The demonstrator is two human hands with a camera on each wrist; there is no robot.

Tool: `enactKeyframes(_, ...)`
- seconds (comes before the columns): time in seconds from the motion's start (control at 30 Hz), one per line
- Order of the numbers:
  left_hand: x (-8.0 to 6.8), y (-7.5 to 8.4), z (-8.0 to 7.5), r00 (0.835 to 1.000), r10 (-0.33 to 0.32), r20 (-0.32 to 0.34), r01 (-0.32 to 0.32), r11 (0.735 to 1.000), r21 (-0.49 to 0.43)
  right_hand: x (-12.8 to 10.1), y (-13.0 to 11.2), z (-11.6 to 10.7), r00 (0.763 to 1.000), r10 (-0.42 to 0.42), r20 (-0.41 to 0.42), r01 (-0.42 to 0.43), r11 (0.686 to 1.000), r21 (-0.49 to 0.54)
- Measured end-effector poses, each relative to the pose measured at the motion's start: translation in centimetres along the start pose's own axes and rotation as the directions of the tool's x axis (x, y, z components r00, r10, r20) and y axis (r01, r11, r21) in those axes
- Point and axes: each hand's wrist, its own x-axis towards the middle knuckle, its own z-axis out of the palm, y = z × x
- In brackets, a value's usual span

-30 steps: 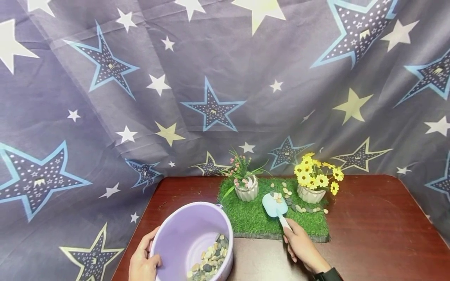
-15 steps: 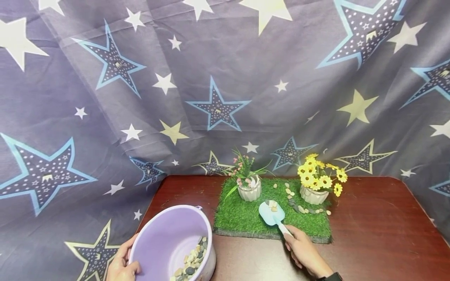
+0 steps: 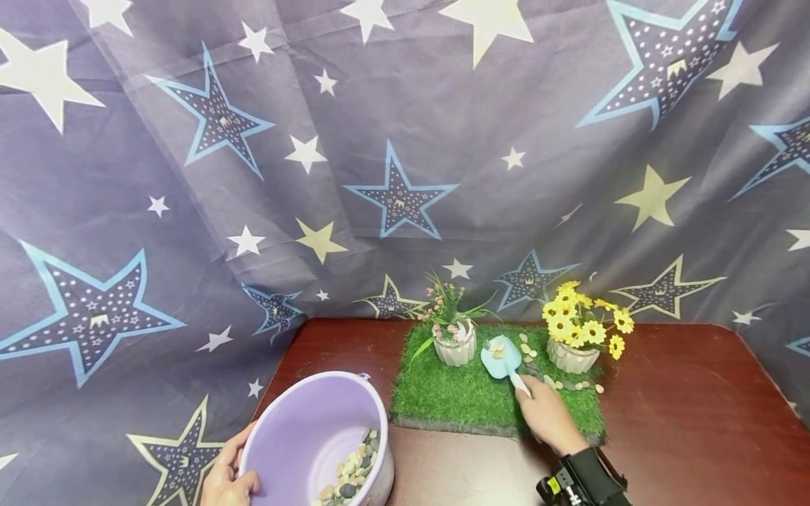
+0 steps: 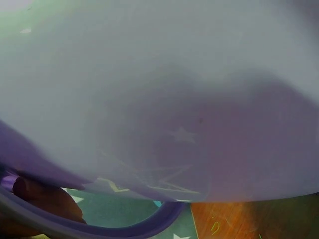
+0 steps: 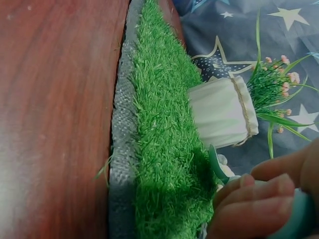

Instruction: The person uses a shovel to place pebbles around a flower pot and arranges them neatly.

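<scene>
My left hand [image 3: 229, 481] grips the rim of a tilted lilac bucket [image 3: 297, 436] at the table's front left; pebbles [image 3: 349, 475] lie in its low side. In the left wrist view the bucket wall [image 4: 159, 99] fills the frame, with a fingertip [image 4: 47, 196] at its rim. My right hand [image 3: 545, 416] holds the white handle of a light blue scoop [image 3: 501, 355] over the grass mat [image 3: 443, 400]. A few pebbles [image 3: 497, 347] sit in the scoop. It hovers between a white pot of pink flowers [image 3: 454, 343] and a pot of yellow flowers [image 3: 573, 351]. My fingers [image 5: 251, 199] curl round the scoop.
A line of pebbles [image 3: 530, 351] lies on the mat between the two pots. The dark red table [image 3: 683, 422] carries the mat. A star-print cloth [image 3: 380, 140] hangs close behind and at both sides. In the right wrist view the white pot [image 5: 222, 112] stands near my hand.
The scoop with its pebbles has moved farther back over the mat, up between the two pots. The bucket has shifted left and nearer the table's front edge.
</scene>
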Motion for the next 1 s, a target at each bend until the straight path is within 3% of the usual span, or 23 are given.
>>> enactKeyframes(0.13, -0.1, -0.6, 0.0, 0.998, 0.047, 0.033, -0.045, 0.997, -0.057, 0.2, 0.3, 0.4, 1.000, 0.013, -0.007, -0.013, 1.000, 0.022)
enactKeyframes(0.43, 0.1, -0.2, 0.2, 0.998, 0.065, 0.024, -0.063, 0.996, -0.058, 0.1, 0.2, 0.6, 0.998, 0.057, -0.007, -0.057, 0.998, 0.032)
enactKeyframes(0.7, 0.1, -0.5, 0.1, 0.996, 0.082, 0.028, -0.079, 0.992, -0.099, -0.4, -0.3, 0.5, 0.999, 0.019, -0.041, -0.024, 0.994, -0.102)
enactKeyframes(1.0, 0.0, -0.2, 0.1, 0.998, 0.066, 0.016, -0.065, 0.995, -0.082, -0.7, -1.6, 0.7, 0.997, -0.056, -0.062, 0.038, 0.965, -0.259)
